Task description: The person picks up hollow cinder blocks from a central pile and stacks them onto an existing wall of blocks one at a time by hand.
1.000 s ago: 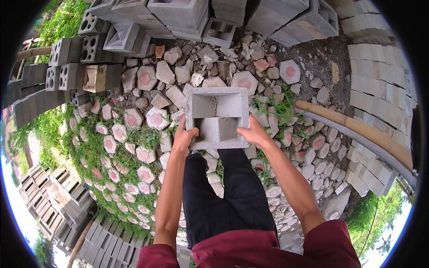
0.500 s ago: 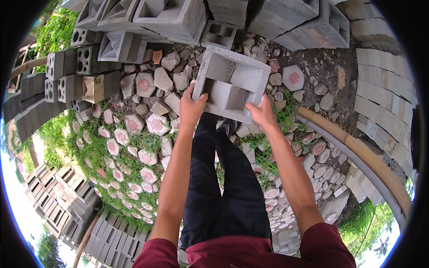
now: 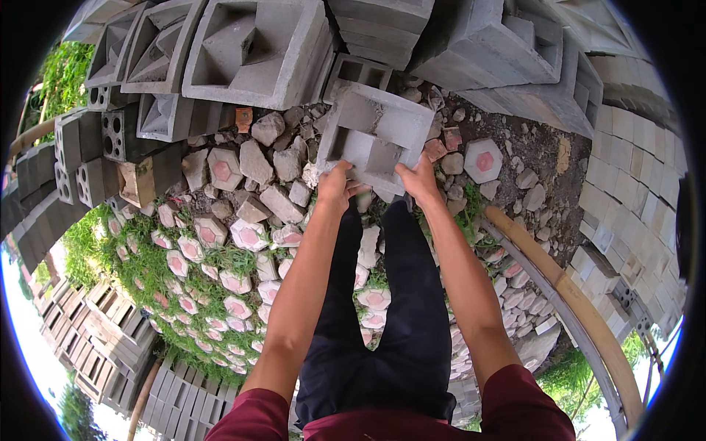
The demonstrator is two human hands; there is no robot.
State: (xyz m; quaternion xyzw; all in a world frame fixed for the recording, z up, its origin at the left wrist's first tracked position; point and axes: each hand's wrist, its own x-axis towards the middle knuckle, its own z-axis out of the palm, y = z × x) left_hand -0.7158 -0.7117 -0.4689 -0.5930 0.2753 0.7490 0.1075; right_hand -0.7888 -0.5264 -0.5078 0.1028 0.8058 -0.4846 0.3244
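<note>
A square grey concrete breeze block (image 3: pixel 401 121) with angled inner partitions is held in front of me, tilted a little. My left hand (image 3: pixel 336 185) grips its near left corner, some fingers under the edge. On the near right corner my right hand (image 3: pixel 419 180) is closed, thumb on the rim. Just beyond the held block, partly hidden by it, a smaller grey block (image 3: pixel 360 73) rests on the ground by the stacks. A stack of similar large breeze blocks (image 3: pixel 257 55) stands behind, to the left of it.
More stacked blocks (image 3: pixel 493 48) stand at the far right. Rubble (image 3: pixel 257 162) and hexagonal pavers (image 3: pixel 483 160) cover the ground. A bamboo pole (image 3: pixel 533 253) runs along the right, before a wall of stacked bricks (image 3: pixel 632 169). Round-holed blocks (image 3: pixel 118 136) are piled at left.
The held block has moved slightly left and lower in view. My left hand has shifted from its left side to the near corner. The stacks appear closer as I have moved forward.
</note>
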